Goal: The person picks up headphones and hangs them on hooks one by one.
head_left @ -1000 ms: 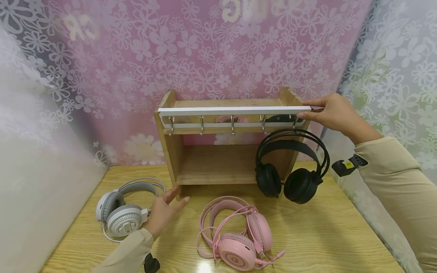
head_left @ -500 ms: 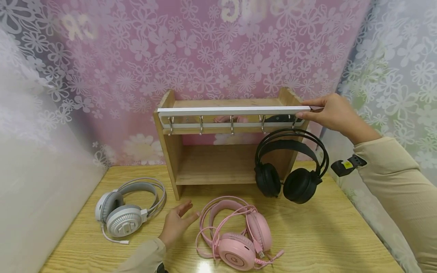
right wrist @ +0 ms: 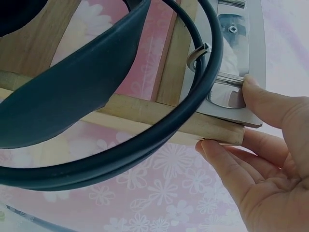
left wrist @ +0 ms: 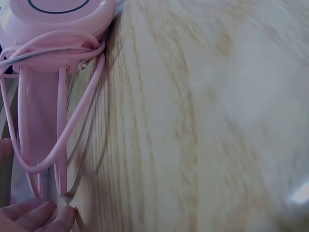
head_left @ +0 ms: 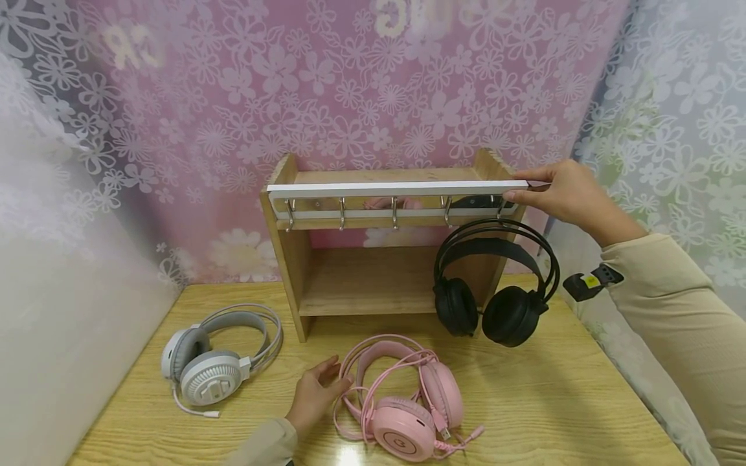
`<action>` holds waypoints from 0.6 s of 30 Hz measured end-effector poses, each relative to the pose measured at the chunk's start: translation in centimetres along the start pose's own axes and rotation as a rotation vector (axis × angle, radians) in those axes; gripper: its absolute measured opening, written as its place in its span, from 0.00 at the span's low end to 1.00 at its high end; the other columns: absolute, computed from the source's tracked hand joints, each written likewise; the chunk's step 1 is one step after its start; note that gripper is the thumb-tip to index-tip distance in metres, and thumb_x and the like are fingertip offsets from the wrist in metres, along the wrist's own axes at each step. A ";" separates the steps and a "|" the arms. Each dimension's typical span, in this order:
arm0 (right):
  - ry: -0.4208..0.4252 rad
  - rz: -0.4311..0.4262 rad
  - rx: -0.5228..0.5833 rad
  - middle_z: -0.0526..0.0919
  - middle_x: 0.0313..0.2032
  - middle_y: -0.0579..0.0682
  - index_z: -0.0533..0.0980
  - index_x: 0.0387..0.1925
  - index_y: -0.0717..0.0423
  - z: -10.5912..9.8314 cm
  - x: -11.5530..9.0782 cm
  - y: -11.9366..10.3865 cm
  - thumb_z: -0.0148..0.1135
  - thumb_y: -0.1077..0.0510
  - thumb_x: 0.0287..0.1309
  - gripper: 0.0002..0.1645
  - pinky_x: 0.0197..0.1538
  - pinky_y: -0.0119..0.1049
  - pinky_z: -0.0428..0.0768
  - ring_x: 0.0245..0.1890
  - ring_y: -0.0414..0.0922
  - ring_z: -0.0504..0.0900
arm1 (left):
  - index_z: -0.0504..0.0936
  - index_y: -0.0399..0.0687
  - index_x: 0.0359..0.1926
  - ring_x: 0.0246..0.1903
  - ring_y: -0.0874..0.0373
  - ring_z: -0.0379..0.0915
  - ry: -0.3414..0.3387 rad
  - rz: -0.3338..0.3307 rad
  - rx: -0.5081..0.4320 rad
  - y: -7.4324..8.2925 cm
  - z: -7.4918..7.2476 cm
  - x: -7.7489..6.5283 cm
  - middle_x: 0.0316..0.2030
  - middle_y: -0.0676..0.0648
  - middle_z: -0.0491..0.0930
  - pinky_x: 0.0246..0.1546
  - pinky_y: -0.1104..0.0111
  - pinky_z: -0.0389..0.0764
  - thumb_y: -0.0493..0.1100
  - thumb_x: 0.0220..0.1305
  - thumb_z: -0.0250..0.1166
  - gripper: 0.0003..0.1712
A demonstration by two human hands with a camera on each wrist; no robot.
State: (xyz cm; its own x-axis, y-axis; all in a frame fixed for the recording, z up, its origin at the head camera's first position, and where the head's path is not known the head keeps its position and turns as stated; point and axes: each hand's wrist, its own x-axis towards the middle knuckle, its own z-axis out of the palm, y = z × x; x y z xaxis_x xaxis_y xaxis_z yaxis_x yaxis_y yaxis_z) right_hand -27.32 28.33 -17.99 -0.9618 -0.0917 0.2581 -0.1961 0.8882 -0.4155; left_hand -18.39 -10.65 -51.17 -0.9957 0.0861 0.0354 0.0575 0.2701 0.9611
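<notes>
Pink headphones (head_left: pixel 402 440) with a loosely looped cable lie on the table. My left hand (head_left: pixel 316 396) is at the left side of their headband, fingers spread and slightly bent; in the left wrist view its fingertips (left wrist: pixel 62 220) are close by the band's end, contact unclear. My right hand (head_left: pixel 574 194) grips the right end of a white hook rack (head_left: pixel 373 189) on the front of a wooden shelf (head_left: pixel 285 259), thumb in front and fingers round the wooden side. Black headphones (head_left: pixel 513 317) hang by their headband from the rightmost hook (right wrist: pixel 198 54), just below that hand.
White and grey headphones (head_left: pixel 212 378) lie on the table's left, their microphone boom towards the front. Several silver hooks (head_left: pixel 342 213) on the rack hold nothing. Flowered pink cloth (head_left: pixel 373 84) hangs behind the shelf, and pale side walls (head_left: pixel 64 272) flank the wooden table (head_left: pixel 553 401).
My left hand has moved from beside the shelf's lower left leg, right and towards me, to the pink headphones' headband. My right hand has kept its grip on the rack's end.
</notes>
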 end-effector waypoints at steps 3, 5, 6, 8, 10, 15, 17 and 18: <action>-0.005 0.001 -0.002 0.77 0.50 0.70 0.72 0.63 0.55 0.0 0.0 0.0 0.61 0.32 0.55 0.42 0.18 0.37 0.63 0.21 0.47 0.62 | 0.68 0.23 0.61 0.51 0.38 0.76 0.004 0.025 -0.011 0.0 0.4 -0.1 0.51 0.29 0.78 0.50 0.63 0.81 0.41 0.57 0.71 0.37; -0.006 0.005 0.002 0.78 0.50 0.70 0.72 0.63 0.55 0.0 0.0 0.0 0.61 0.32 0.55 0.42 0.18 0.37 0.63 0.21 0.47 0.63 | 0.68 0.23 0.60 0.51 0.39 0.77 0.001 0.025 -0.027 0.1 0.6 -0.2 0.50 0.28 0.78 0.48 0.65 0.82 0.40 0.57 0.71 0.36; -0.006 0.006 0.004 0.78 0.49 0.69 0.72 0.63 0.55 0.0 0.0 0.0 0.61 0.32 0.55 0.42 0.18 0.37 0.63 0.21 0.48 0.63 | 0.68 0.23 0.60 0.51 0.38 0.76 -0.001 0.024 -0.042 0.1 0.6 -0.2 0.50 0.28 0.77 0.48 0.66 0.82 0.40 0.57 0.71 0.36; -0.004 0.008 0.009 0.79 0.48 0.69 0.72 0.63 0.55 0.0 0.0 -0.1 0.61 0.32 0.55 0.42 0.18 0.37 0.63 0.22 0.48 0.63 | 0.68 0.23 0.60 0.51 0.39 0.76 -0.001 0.015 -0.066 0.2 0.6 -0.3 0.51 0.27 0.77 0.48 0.67 0.82 0.41 0.57 0.71 0.36; -0.002 0.011 0.012 0.79 0.49 0.69 0.72 0.63 0.55 0.0 0.0 -0.1 0.61 0.32 0.55 0.42 0.19 0.37 0.63 0.23 0.48 0.64 | 0.67 0.23 0.61 0.52 0.39 0.76 -0.005 0.008 -0.092 0.2 0.6 -0.3 0.52 0.28 0.76 0.49 0.68 0.81 0.41 0.58 0.70 0.37; 0.002 0.013 0.013 0.78 0.50 0.70 0.72 0.63 0.55 0.1 0.0 -0.1 0.61 0.32 0.56 0.42 0.20 0.37 0.63 0.26 0.49 0.66 | 0.61 0.23 0.65 0.55 0.38 0.74 -0.033 -0.027 -0.227 0.2 0.6 -0.3 0.56 0.27 0.72 0.48 0.70 0.81 0.38 0.60 0.68 0.39; 0.004 0.013 0.015 0.78 0.50 0.70 0.72 0.63 0.55 0.1 0.0 -0.1 0.61 0.32 0.55 0.42 0.20 0.37 0.63 0.26 0.49 0.66 | 0.58 0.23 0.67 0.56 0.37 0.72 -0.046 -0.051 -0.305 0.2 0.5 -0.3 0.59 0.26 0.69 0.47 0.71 0.82 0.35 0.60 0.67 0.39; 0.006 0.012 0.016 0.78 0.50 0.70 0.72 0.63 0.56 0.1 0.0 -0.1 0.61 0.32 0.56 0.42 0.20 0.37 0.63 0.26 0.49 0.67 | 0.57 0.24 0.67 0.57 0.37 0.71 -0.051 -0.062 -0.338 0.2 0.5 -0.3 0.60 0.26 0.68 0.47 0.71 0.82 0.33 0.60 0.66 0.40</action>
State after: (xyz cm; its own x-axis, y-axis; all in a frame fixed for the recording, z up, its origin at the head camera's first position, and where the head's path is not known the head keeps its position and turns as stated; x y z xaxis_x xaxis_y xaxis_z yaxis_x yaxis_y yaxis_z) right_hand -27.33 28.18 -18.08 -0.9629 -0.0787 0.2582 -0.1881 0.8817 -0.4327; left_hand -18.05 -10.10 -51.12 -0.9911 0.1296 -0.0313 -0.0388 -0.0554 0.9977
